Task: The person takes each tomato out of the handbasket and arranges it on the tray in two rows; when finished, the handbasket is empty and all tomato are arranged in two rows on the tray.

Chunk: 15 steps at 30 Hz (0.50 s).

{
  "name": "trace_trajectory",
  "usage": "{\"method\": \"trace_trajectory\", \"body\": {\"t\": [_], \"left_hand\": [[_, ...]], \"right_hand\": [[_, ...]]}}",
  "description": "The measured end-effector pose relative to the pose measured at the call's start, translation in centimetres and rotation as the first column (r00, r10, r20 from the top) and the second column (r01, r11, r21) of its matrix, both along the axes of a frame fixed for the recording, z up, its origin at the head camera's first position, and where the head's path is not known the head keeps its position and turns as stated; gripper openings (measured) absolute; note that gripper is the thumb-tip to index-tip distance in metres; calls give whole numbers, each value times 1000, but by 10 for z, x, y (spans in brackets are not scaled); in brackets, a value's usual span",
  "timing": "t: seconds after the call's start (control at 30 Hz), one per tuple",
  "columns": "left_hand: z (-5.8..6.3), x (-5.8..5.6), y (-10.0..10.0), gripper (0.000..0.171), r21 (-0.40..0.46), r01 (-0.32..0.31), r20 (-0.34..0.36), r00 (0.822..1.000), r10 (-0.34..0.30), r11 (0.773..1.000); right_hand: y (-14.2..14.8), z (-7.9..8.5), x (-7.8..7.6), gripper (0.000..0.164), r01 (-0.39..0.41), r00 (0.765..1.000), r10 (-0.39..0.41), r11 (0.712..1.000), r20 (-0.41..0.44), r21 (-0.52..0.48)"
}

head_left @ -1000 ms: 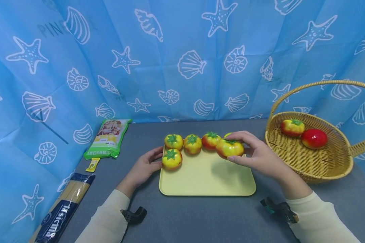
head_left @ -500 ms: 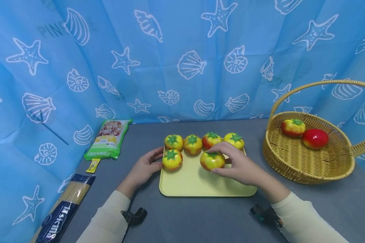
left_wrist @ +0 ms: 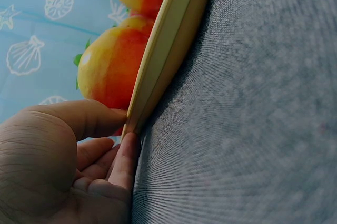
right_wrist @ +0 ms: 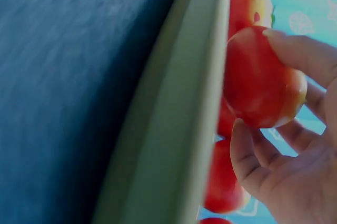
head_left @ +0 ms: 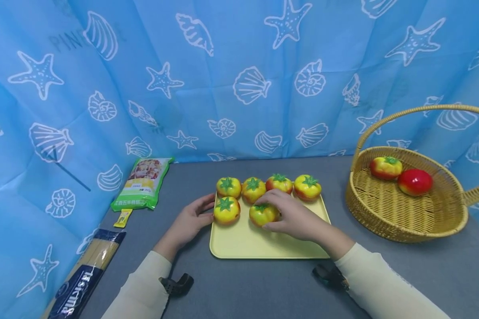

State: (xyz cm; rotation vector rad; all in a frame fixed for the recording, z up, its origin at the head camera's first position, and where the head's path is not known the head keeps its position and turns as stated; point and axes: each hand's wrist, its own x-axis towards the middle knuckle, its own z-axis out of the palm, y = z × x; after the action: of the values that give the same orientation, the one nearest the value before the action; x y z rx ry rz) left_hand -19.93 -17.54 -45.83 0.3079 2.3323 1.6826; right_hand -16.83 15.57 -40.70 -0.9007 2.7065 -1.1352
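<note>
My left hand (head_left: 189, 221) pinches the left rim of a yellow tray (head_left: 239, 248); in the left wrist view the thumb lies on the rim, with fingers below it. A yellow-and-red tomato (head_left: 261, 215) with a green leafy top is held by my right hand (head_left: 289, 217), low over the tray's middle. In the right wrist view, thumb and fingers curl around the held tomato (right_wrist: 258, 79). To its left on the tray sits another tomato (head_left: 226, 211), close to my left fingertips. Several more tomatoes (head_left: 253, 189) line the tray's back edge.
A wicker basket (head_left: 399, 217) with a tall handle stands at the right, holding a yellow-red tomato (head_left: 386, 168) and a round red item (head_left: 415, 181). At the left lie a green food bag (head_left: 143, 184), a small yellow sachet (head_left: 123, 218) and a pasta pack (head_left: 85, 274). A blue curtain (head_left: 239, 79) hangs behind.
My right hand has carried its tomato left from the tray's back right to its middle and lowered it, uncovering the back-right tomato. My left hand stays on the tray's rim.
</note>
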Motion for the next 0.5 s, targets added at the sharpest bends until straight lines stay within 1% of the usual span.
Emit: {"method": "trace_trajectory", "body": {"t": [0.2,0.37,0.5], "left_hand": [[0,-1,0,72,-3,14,-5,1000,-14,1000],[1,-1,0,72,-1,10,-6,1000,-10,1000],[-2,-2,-1,73,10,17,-1,1000,-17,1000]], "right_hand": [[-7,-4,-2,50,28,1000,-28,1000,-6,4],[-11,-8,-3,52,53,999,-53,999,-12,6],[-14,-10,-4,53,71,997,-71,997,-20,12]]}}
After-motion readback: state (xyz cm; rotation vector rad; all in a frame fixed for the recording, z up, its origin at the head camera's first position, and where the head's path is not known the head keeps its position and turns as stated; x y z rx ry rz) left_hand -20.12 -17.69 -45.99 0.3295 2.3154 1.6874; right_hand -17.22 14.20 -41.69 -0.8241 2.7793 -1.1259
